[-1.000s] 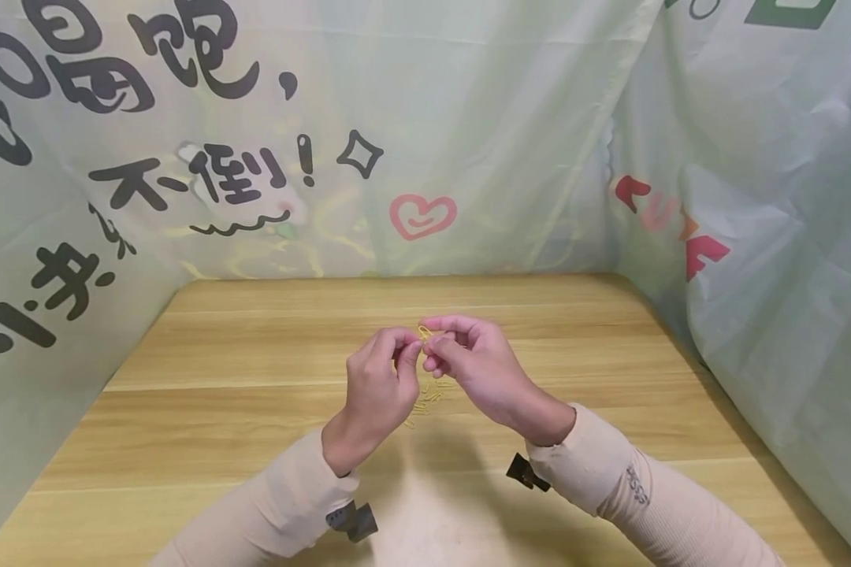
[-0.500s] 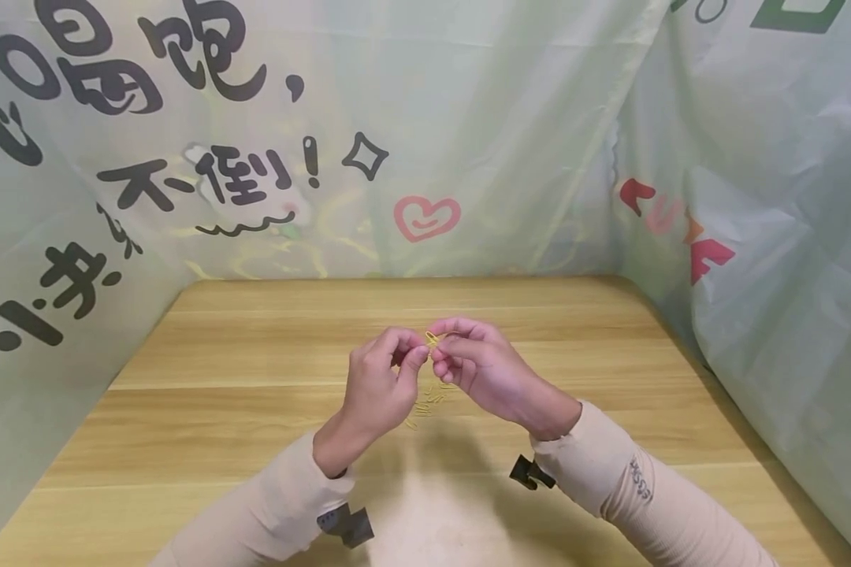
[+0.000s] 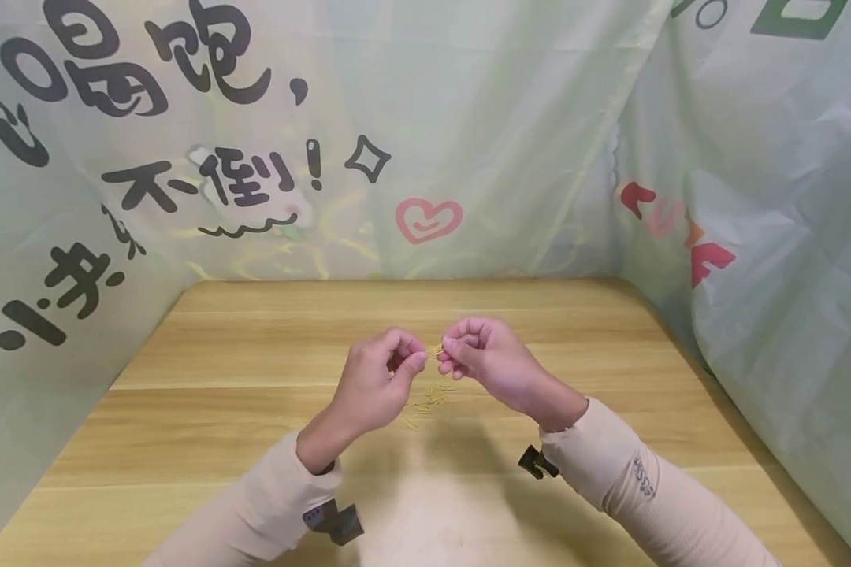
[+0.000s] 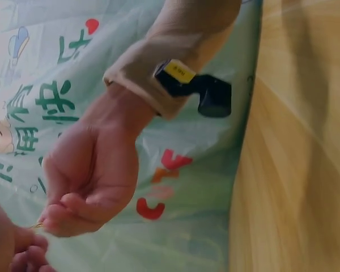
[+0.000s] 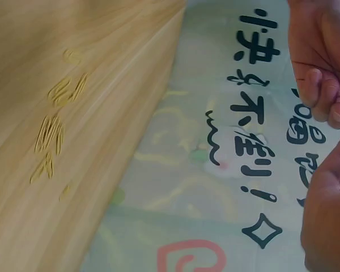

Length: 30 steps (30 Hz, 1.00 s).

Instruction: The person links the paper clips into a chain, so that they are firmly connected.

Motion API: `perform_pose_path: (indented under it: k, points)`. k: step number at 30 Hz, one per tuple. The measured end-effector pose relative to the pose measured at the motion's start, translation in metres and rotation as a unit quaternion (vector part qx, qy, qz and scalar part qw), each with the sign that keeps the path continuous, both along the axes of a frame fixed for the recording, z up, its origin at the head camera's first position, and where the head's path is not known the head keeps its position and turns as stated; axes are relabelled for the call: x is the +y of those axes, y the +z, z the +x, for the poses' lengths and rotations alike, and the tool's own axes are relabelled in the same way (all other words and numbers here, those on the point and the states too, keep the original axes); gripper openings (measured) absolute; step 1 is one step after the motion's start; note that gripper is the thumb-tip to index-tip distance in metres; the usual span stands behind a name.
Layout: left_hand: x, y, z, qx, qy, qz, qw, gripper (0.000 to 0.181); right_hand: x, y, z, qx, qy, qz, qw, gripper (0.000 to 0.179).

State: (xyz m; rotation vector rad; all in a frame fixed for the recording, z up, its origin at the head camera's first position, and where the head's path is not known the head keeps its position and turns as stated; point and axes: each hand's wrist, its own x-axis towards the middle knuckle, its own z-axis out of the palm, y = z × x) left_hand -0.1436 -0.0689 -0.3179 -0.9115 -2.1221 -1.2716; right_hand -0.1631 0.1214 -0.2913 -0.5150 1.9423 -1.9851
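In the head view, thumb and fingers of my left hand (image 3: 374, 382) pinch one end of small thin yellow paper clips (image 3: 434, 351). My right hand (image 3: 495, 366) pinches the other end, so the clips span the narrow gap between the fingertips, above the table. Their ends are hidden by the fingers. In the left wrist view, a sliver of a yellow clip (image 4: 37, 225) shows between both hands. Loose yellow paper clips (image 3: 429, 403) lie scattered on the table below; the right wrist view shows several of these clips (image 5: 50, 135) as long flat loops.
A wood-grain table (image 3: 255, 441) spreads under both arms. Pale green printed cloth (image 3: 510, 142) hangs at its back and sides. Each sleeve carries a small black wrist camera, one at the left cuff (image 3: 335, 520) and one at the right (image 3: 537, 462).
The hands have drawn slightly apart. A yellow loop that stood up by the right fingertips now lies level between the hands. More of the loose clips shows beneath.
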Motion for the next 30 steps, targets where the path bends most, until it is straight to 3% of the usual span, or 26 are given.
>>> perform_pose_path:
  k: [4, 7, 11, 14, 15, 17, 22, 24, 27, 30]
  points:
    - [-0.008, 0.0, -0.003, -0.094, 0.002, -0.072, 0.9929, 0.011, -0.002, -0.005, 0.0, 0.098, -0.028, 0.1, 0.9897, 0.005]
    - [-0.011, -0.003, -0.007, -0.116, -0.005, -0.106, 0.9876, 0.018, -0.006, -0.007, 0.0, 0.152, -0.028, 0.136, 0.9786, 0.006]
    - [-0.013, -0.01, -0.011, -0.122, -0.022, -0.106, 0.9866, 0.005, -0.007, -0.013, -0.005, 0.158, -0.005, 0.144, 0.9769, 0.011]
    - [-0.017, -0.013, -0.012, -0.151, -0.007, -0.079, 0.9853, 0.005, -0.003, -0.025, -0.021, 0.163, 0.002, 0.176, 0.9708, 0.019]
    - [-0.018, -0.013, -0.012, -0.163, -0.002, -0.07, 0.9841, 0.006, 0.0, -0.032, -0.029, 0.168, 0.001, 0.199, 0.9655, 0.021]
    - [-0.022, -0.012, -0.011, -0.182, 0.003, -0.053, 0.9819, 0.008, 0.004, -0.046, -0.048, 0.183, 0.004, 0.268, 0.946, 0.023]
    - [-0.029, -0.012, -0.01, -0.199, -0.009, -0.022, 0.9797, 0.013, 0.006, -0.079, -0.086, 0.188, 0.04, 0.432, 0.881, 0.023]
    - [-0.031, -0.013, -0.009, -0.216, -0.019, -0.008, 0.9763, 0.013, 0.003, -0.09, -0.094, 0.18, 0.052, 0.459, 0.8685, 0.021]
    - [-0.033, -0.017, -0.008, -0.266, -0.046, 0.026, 0.9625, 0.012, -0.001, -0.1, -0.099, 0.182, 0.067, 0.477, 0.8569, 0.018]
    - [-0.035, -0.019, -0.007, -0.332, -0.094, 0.083, 0.9348, 0.013, -0.004, -0.105, -0.097, 0.201, 0.075, 0.495, 0.842, 0.016]
